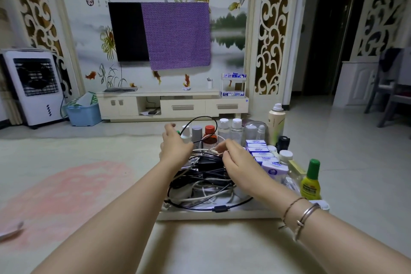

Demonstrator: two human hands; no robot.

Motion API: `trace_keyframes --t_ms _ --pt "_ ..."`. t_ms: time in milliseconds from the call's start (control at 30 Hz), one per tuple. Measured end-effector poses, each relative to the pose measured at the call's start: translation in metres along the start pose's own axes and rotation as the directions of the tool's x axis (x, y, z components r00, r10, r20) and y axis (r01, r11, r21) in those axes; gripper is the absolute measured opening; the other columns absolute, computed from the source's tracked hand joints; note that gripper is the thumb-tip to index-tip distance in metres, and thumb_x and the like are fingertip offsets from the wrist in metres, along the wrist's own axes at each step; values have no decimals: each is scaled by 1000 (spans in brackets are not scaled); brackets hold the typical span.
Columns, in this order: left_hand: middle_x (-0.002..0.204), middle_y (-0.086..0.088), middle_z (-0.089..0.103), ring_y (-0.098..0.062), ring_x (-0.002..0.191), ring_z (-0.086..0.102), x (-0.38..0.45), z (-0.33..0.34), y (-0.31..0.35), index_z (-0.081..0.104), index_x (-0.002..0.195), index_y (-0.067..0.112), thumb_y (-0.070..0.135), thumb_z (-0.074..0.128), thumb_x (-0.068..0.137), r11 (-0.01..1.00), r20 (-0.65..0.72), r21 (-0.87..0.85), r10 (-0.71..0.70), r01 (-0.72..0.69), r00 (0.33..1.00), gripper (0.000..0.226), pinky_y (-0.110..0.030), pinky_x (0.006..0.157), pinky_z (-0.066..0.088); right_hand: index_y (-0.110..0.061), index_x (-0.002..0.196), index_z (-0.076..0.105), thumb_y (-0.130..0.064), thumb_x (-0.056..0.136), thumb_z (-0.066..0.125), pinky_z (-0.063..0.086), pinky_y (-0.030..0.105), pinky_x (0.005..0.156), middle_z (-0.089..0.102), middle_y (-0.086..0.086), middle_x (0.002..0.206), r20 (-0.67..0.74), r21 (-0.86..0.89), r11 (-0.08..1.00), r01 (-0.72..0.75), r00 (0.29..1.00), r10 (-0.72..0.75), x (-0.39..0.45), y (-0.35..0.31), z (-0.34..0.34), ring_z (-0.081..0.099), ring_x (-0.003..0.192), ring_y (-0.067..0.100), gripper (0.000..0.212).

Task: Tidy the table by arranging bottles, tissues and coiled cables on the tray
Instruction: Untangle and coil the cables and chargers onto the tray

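Both bare forearms reach forward, converging. The left hand (175, 147) is seen from the back, fingers loosely curled downward. The right hand (239, 162) bends its fingers in a pinching grip; its wrist wears bracelets.

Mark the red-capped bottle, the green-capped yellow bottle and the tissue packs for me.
red-capped bottle (209, 129), head view, on its red cap.
green-capped yellow bottle (310, 184), head view, on its yellow body.
tissue packs (264, 158), head view, on a middle pack of the row.
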State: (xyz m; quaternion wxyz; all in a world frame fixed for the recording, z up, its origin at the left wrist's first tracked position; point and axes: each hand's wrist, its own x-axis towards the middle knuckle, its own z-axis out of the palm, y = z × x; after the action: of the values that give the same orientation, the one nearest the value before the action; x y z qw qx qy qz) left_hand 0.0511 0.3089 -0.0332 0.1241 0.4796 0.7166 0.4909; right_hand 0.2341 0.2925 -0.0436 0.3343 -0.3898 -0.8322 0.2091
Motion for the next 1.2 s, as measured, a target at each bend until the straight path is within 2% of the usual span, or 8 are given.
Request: trace_keyframes --t_ms 133,267,467,633,767,933,1067,1200 --pt "128 -16 50 -32 102 54 9 4 -10 26 135 10 5 60 83 993 15 -75 -85 85 996 62 -36 83 45 -24 107 50 -5 93 35 45 37 92 55 -4 113 -3 -39 999 38 999 -39 6 5 4 53 106 12 28" --pt "127 -11 49 -25 100 52 15 5 -21 39 128 8 9 64 83 999 -148 -33 -45 41 988 51 -34 82 43 -23 107 52 10 82 39 47 40 91 53 -5 114 9 -78 993 84 996 -84 20 6 8 55 108 17 43" --pt "112 -9 55 -16 90 50 17 10 -20 48 108 11 -1 63 79 993 -192 -112 26 -48 981 35 -22 71 36 -15 106 60 15 78 44 49 40 88 53 -8 106 -27 -122 985 125 991 -130 29 7 11 57 104 19 44" --pt "95 -1 64 -12 83 59 6 4 -18 65 104 14 -2 66 82 941 -184 -233 206 -247 961 27 -12 71 46 -18 98 63 12 78 48 48 35 82 56 -9 95 -112 -184 978 102 986 -124 30 8 15 55 98 17 39" --pt "90 -4 65 -11 83 62 -8 -14 -21 75 92 18 -8 67 81 870 -45 -302 395 -389 918 30 -13 76 46 -20 102 60 5 82 51 44 34 82 59 -3 104 -215 -323 946 -10 974 -63 29 6 16 47 104 19 34" --pt "82 4 64 -9 81 62 -23 -33 -31 74 70 17 -14 70 74 792 94 -118 610 -599 787 31 -21 74 49 -18 106 35 3 78 59 26 26 46 38 2 110 -287 -292 949 -115 958 27 29 -1 10 46 76 24 43" --pt "81 -2 66 -20 78 64 -33 -35 -45 73 68 11 -20 63 70 732 201 67 655 -678 728 33 -34 72 52 -20 121 46 0 82 61 49 37 69 38 4 117 -112 -302 945 -123 989 93 28 -4 -1 53 94 27 46" --pt "93 7 69 -10 91 64 -40 -37 -41 75 74 10 -9 53 73 788 201 28 598 -615 776 28 -21 82 47 -17 111 63 -2 86 48 49 39 84 45 2 105 -56 -307 941 -139 990 128 26 -1 -4 54 98 24 33"
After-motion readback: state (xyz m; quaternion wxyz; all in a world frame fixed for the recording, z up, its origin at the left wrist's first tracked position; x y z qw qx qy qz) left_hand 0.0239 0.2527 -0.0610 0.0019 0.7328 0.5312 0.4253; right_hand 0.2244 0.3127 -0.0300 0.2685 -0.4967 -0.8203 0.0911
